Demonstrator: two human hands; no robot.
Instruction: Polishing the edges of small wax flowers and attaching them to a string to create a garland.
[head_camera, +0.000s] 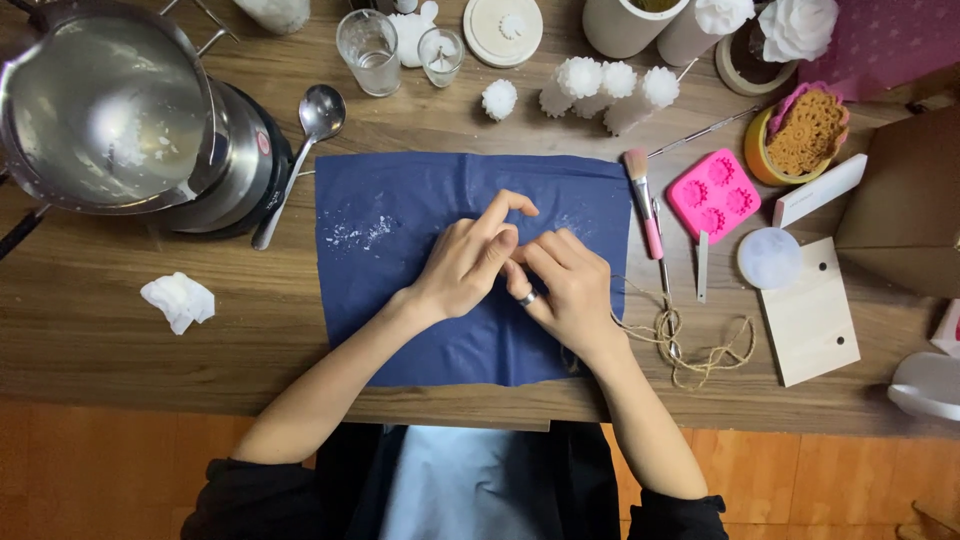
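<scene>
Both hands meet over the middle of a dark blue cloth (400, 300) spread on the wooden table (100, 330). My left hand (468, 258) is curled, its index finger arched up, fingertips pressed against those of my right hand (567, 288). My right hand wears a silver ring, and its fingers bend in toward the left hand. Whatever lies between the fingertips is hidden. White crumbs (357, 234) speckle the cloth to the left of the hands.
A metal melting pot (105, 110) on a black heater and a spoon (318, 112) sit at the left, with a crumpled tissue (178, 300) below. Right of the cloth lie a pink brush (645, 205), a pink mould (713, 195), twine (690, 345) and a wooden board (812, 320). Glasses and white candles stand at the back.
</scene>
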